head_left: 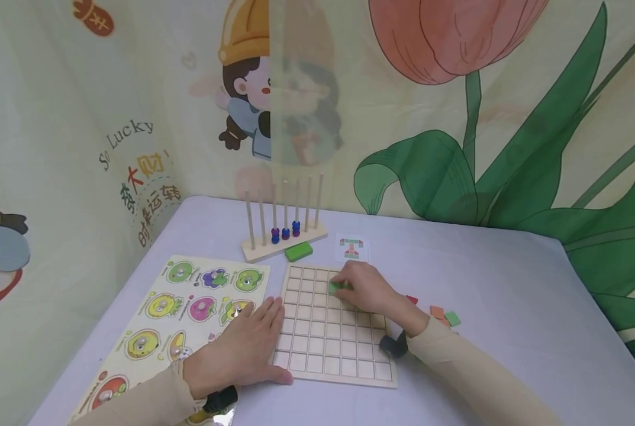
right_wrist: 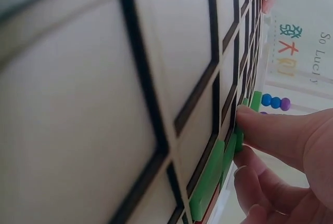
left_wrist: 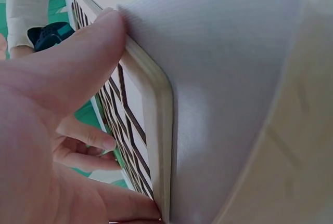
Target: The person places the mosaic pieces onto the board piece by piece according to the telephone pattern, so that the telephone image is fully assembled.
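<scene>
A wooden grid board of square cells lies flat on the table. My left hand rests at its left side, fingers straight along the edge; the thumb touches the near left part of the frame. Over the board's far rows, my right hand pinches a small green square tile between thumb and fingers. Other green tiles and a sliver of red sit in cells next to it in the right wrist view. In the head view the right hand hides most of those cells.
Loose orange, green and red tiles lie right of the board. A pattern card, a green block and a peg stand with beads are behind it. A fruit puzzle sheet lies left.
</scene>
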`<state>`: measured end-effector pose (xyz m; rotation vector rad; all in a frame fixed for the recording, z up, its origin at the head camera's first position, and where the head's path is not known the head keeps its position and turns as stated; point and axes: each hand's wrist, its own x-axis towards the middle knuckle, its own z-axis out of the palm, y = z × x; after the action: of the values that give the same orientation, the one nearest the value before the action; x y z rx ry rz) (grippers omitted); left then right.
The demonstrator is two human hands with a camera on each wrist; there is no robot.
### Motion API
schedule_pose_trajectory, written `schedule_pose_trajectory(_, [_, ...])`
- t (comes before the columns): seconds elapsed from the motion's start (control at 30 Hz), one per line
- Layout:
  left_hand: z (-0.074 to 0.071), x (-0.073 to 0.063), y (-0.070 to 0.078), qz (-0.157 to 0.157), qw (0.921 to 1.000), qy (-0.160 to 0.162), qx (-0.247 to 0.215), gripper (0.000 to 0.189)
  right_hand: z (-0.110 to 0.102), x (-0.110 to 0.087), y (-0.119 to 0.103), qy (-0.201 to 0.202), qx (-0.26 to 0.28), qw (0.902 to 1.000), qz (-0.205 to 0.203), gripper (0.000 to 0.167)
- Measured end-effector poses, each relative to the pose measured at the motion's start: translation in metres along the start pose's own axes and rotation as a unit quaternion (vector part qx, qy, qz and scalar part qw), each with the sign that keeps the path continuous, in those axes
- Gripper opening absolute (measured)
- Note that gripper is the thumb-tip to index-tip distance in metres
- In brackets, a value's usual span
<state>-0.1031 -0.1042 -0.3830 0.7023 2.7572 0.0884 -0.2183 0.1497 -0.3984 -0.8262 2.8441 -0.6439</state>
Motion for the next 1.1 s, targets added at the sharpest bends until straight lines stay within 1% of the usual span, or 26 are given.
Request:
schedule_pose_trajectory(0.37, [0.0, -0.001, 0.0, 0.0, 1.0, 0.0, 0.002, 0.117, -0.001, 0.001, -0.005, -0.006, -0.016, 0.9998, 0.011, 0.03])
schedule_pose_trajectory(0.57, [0.0, -0.001, 0.0, 0.002, 1.0, 0.003, 0.007, 0.117, -0.003, 0.001, -0.004, -0.005, -0.01, 0.9998, 0.019, 0.032])
schedule_pose_trajectory(0.67, [0.0, -0.001, 0.0, 0.002, 0.9999, 0.004, 0.011, 0.117, -0.006, -0.002, -0.002, -0.002, 0.0, 0.9997, 0.023, 0.034])
schedule_pose_trajectory(0.77, [0.001, -0.001, 0.0, 0.003, 1.0, 0.004, 0.007, 0.117, -0.011, -0.009, 0.002, 0.004, 0.007, 0.9997, 0.021, 0.035])
schedule_pose_trajectory(0.87, [0.001, -0.001, 0.0, 0.002, 1.0, 0.003, -0.002, 0.118, -0.017, -0.02, 0.01, 0.012, 0.011, 0.9994, 0.031, 0.036])
schedule_pose_trajectory(1.1, [0.001, -0.001, 0.0, -0.002, 1.0, 0.006, -0.007, 0.118, -0.033, -0.052, 0.034, 0.033, 0.015, 0.9937, 0.106, 0.035])
